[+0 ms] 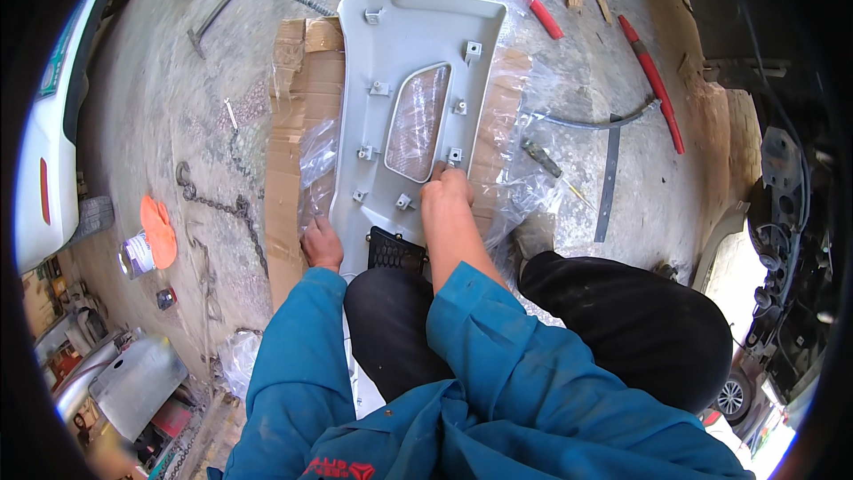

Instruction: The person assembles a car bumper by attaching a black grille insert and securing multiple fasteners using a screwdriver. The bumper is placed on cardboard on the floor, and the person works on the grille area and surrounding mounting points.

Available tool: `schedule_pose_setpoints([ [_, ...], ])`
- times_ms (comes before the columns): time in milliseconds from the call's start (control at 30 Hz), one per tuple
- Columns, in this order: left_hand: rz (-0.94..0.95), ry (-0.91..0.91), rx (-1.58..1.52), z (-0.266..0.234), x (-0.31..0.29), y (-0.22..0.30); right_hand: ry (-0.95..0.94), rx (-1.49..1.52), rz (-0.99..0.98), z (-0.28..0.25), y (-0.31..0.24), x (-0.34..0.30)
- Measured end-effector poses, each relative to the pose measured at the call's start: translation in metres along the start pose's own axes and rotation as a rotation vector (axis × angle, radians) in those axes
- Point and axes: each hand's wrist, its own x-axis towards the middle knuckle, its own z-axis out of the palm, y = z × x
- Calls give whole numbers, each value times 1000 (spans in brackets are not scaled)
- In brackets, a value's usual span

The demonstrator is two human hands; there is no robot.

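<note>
A grey moulded vehicle panel lies back side up in front of me, with several small metal clips on its mounts and a long framed opening. My right hand is closed at a clip beside the opening's lower right corner; its fingertips are partly hidden. At the panel's lower left edge, my left hand has its fingers curled, touching the edge over the cardboard. A black honeycomb grille piece sits at the panel's near end, partly covered by my knee.
Cardboard and clear plastic wrap lie under the panel. A screwdriver, metal strip and red bar are on the right. Leftward lie a chain, hammer, can and orange glove.
</note>
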Motion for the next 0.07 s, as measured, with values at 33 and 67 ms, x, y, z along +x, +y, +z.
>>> schedule_pose_setpoints([
  [33, -1, -8, -6, 1, 1, 0, -18, -10, 6, 0, 2, 3],
  [67, -9, -16, -10, 0, 1, 1, -16, -11, 6, 0, 2, 5],
])
